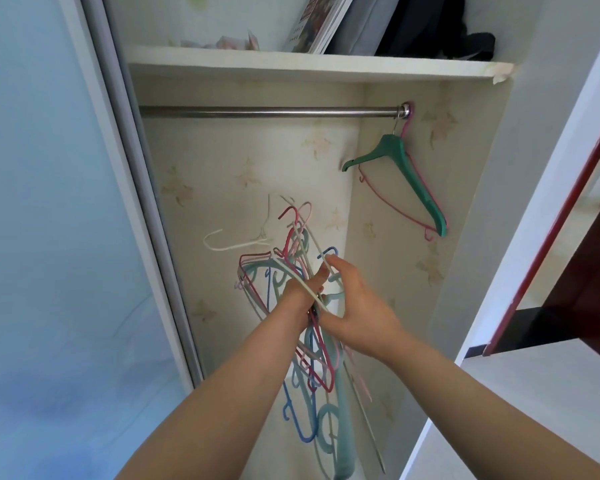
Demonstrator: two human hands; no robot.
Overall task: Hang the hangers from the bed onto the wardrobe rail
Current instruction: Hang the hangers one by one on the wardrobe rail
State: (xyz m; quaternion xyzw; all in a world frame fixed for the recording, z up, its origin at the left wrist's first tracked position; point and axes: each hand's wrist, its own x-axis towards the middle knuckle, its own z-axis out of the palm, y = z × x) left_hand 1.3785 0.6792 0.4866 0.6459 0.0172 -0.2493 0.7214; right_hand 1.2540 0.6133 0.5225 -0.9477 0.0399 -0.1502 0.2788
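Floral-papered wardrobe (243,174), steel rail (267,111) under white shelf (309,68)

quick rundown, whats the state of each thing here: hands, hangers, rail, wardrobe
left hand: grips the bundle of hangers
right hand: pinches a white hanger
bundle of hangers: tangled, held below the rail, not yet hung
green hanger: hung at the rail's right end
pink hanger: hung beside the green one
rail: mostly bare
wardrobe door: slid open
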